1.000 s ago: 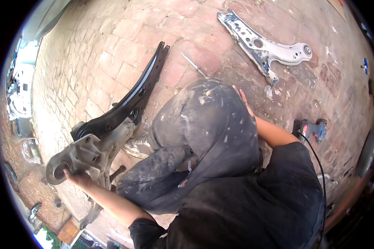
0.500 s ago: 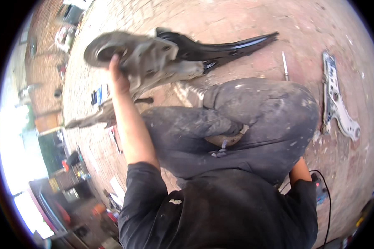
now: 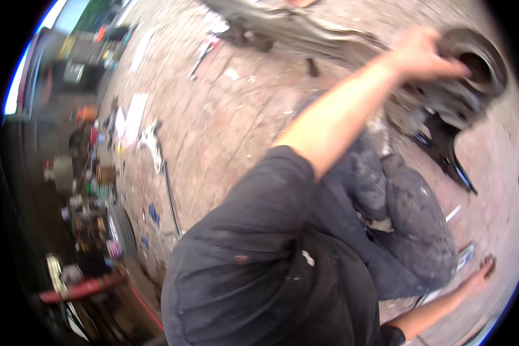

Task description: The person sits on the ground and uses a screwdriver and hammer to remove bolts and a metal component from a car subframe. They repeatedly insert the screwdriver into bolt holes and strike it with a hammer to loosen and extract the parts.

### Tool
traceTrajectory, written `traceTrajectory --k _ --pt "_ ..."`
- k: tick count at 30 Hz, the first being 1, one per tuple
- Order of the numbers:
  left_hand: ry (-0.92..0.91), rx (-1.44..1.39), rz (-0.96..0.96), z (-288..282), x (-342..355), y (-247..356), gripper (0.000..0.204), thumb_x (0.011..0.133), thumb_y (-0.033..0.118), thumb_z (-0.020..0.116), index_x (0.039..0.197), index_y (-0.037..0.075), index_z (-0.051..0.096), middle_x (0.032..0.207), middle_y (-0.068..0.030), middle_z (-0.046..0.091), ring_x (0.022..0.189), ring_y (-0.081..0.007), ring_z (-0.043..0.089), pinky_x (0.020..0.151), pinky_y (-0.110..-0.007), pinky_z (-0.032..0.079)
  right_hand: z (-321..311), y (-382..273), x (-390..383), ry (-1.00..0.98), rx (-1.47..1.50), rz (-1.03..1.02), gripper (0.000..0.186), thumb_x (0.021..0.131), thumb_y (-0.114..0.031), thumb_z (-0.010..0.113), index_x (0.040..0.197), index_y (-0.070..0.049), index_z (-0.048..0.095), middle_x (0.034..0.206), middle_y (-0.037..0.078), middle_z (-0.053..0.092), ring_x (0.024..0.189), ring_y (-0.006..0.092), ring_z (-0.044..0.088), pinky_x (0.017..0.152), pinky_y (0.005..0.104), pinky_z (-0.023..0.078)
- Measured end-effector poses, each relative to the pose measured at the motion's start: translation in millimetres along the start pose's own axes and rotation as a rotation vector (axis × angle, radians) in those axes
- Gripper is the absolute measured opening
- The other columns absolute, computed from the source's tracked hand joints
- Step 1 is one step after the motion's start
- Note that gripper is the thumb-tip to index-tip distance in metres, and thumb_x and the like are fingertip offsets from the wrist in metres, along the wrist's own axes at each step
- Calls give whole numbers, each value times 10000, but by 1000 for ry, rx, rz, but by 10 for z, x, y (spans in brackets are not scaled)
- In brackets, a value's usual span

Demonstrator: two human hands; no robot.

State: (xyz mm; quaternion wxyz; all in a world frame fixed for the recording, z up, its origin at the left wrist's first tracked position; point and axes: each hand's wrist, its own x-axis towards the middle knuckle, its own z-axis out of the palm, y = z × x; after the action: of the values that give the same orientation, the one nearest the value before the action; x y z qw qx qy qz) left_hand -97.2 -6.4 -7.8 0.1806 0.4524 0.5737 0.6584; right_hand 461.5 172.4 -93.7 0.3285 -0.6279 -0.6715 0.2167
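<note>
Only the head view here, and it's pretty smeared with blur. The left hand (image 3: 422,55) is gripping the big grey metal part (image 3: 334,45) by its round end (image 3: 496,55), with the thumb hooked over into the hole in the ring. That part is up along the top right, stretching from the top edge over to the ring, with the left forearm crossing in front of it. Can't tell if its weight is on the ground or on the hand

Right by its lower edge there's a black curved metal piece (image 3: 444,144) sticking out toward the knee, though I can't make out whether the two touch. The right hand (image 3: 480,275) is way down at lower right, out past the folded legs in dark trousers (image 3: 424,228). It's too blurry to say if it's open or closed, or holding anything. Just beside it, next to the knee, sits a flat blue and white item (image 3: 465,257), and a thin pale stick (image 3: 453,213) lies a bit further up

Over left on the paving (image 3: 213,132) there's a light metal piece (image 3: 151,149), a long dark rod (image 3: 170,199) and a wheel (image 3: 121,230)
</note>
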Motion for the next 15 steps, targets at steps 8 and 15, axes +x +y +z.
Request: traceTrajectory --k 8,15 --pt "-95 277 -133 93 45 2 549 596 630 810 800 122 784 767 -90 741 756 -241 723 721 -347 574 899 -2880 -213 -387 430 -706 469 1075 -240 436 1408 89 472 1439 236 518 1334 315 514 1116 427 436" --pt "-147 412 28 272 170 -104 633 634 749 693 845 161 798 821 -83 749 796 -304 704 681 -417 526 1531 -2986 523 111 -434 -1146 480 993 -241 543 1426 -35 510 1431 234 516 1318 416 466 1125 447 382"
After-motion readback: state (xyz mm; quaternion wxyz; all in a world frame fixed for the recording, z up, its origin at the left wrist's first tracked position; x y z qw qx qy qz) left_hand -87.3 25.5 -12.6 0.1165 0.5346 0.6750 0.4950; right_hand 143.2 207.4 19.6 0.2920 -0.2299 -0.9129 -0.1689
